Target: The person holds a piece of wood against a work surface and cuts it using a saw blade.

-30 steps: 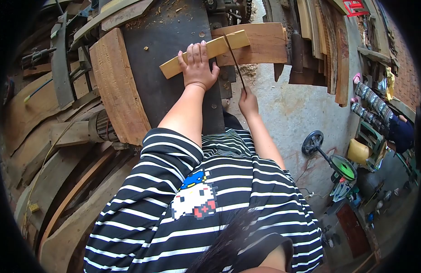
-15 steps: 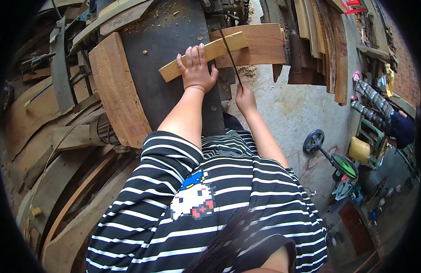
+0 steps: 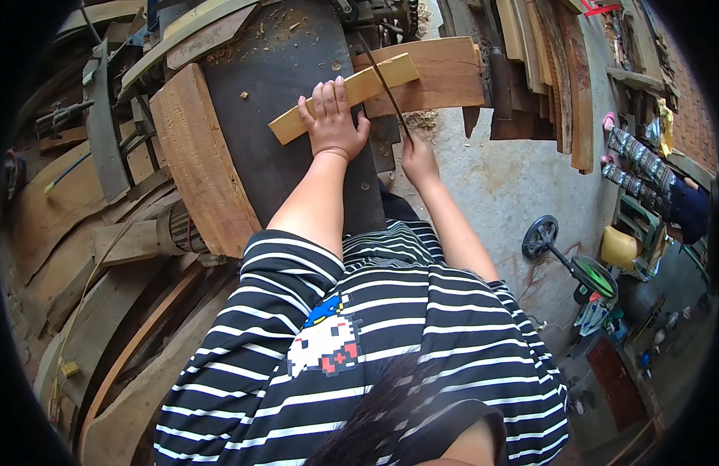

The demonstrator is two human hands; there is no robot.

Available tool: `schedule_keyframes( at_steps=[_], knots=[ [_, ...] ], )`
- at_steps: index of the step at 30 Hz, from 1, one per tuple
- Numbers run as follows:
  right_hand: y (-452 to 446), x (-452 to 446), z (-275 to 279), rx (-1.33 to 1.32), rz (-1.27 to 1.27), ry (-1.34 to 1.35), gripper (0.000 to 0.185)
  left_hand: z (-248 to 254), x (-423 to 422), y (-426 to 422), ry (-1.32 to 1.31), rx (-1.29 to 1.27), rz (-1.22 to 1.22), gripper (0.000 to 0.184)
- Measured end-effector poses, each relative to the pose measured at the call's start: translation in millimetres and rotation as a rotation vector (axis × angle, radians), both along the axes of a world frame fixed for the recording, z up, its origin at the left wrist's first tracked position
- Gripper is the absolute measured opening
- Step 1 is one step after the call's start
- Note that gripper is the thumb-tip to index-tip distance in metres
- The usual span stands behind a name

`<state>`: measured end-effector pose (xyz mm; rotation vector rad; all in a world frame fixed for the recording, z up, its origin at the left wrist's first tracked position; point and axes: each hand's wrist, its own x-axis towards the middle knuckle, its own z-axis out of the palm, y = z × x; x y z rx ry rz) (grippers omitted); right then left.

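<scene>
A light yellow wooden strip [image 3: 293,124] lies slanted over the dark metal table [image 3: 258,101], its right end reaching over a wide reddish-brown board [image 3: 445,78]. My left hand [image 3: 334,128] presses flat on the strip, fingers spread across it. My right hand [image 3: 420,161] is closed round the lower end of a long, thin, dark blade [image 3: 390,93]. The blade crosses the strip near its right part, and its far end reaches beyond the strip. My fingers hide the blade's lower end.
A thick rough plank [image 3: 200,155] lies along the table's left edge. Curved boards and a motor [image 3: 182,227] are at the left, stacked planks [image 3: 581,101] at the upper right. Beyond the concrete floor [image 3: 483,179], another person [image 3: 685,210] is at the far right.
The blade has slid up, then back a little, and leans more to the left, with my right hand higher than a second ago. My left hand stays on the strip.
</scene>
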<state>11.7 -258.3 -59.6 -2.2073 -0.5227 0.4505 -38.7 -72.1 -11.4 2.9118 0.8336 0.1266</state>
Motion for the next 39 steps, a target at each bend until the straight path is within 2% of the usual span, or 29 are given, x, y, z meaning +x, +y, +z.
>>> schedule_keyframes(
  at_steps=[2, 5, 10, 13, 16, 19, 25, 30, 36, 38, 39],
  knots=[
    [-43, -28, -20, -0.175, -0.064, 0.087, 0.022, 0, 0, -1, 0.005, -0.006, 0.000, 0.080],
    [-60, -38, -19, -0.249, -0.034, 0.146, 0.022, -1, 0, -1, 0.009, 0.003, 0.005, 0.080],
    [26, 9, 12, -0.126, -0.016, -0.022, 0.024, 0, 1, -1, -0.007, 0.003, 0.001, 0.079],
    [40, 12, 28, -0.128, -0.058, -0.041, 0.024, 1, -1, 0, 0.003, 0.018, -0.002, 0.079],
    [-14, -24, -13, -0.174, -0.044, -0.030, 0.023, 0, 0, 0, 0.006, 0.019, -0.001, 0.079],
    [-37, -42, -13, -0.207, -0.028, 0.064, 0.020, -1, 1, 0, 0.024, 0.017, 0.008, 0.080],
    [-22, -30, -17, -0.184, -0.118, 0.031, 0.020, 0, 4, -2, 0.048, 0.020, 0.078, 0.085],
    [-30, -23, 1, -0.251, -0.050, 0.034, 0.022, -1, 4, -2, 0.068, 0.058, 0.105, 0.086],
    [-41, -38, 7, -0.232, -0.048, -0.047, 0.019, 0, 3, 2, -0.035, 0.003, 0.124, 0.078],
    [-45, -48, 7, -0.192, -0.038, -0.037, 0.021, -1, 1, 4, -0.100, -0.010, 0.120, 0.070],
    [-49, -51, 6, -0.257, -0.033, 0.014, 0.019, -3, 0, 4, -0.101, -0.007, 0.121, 0.070]
  ],
)
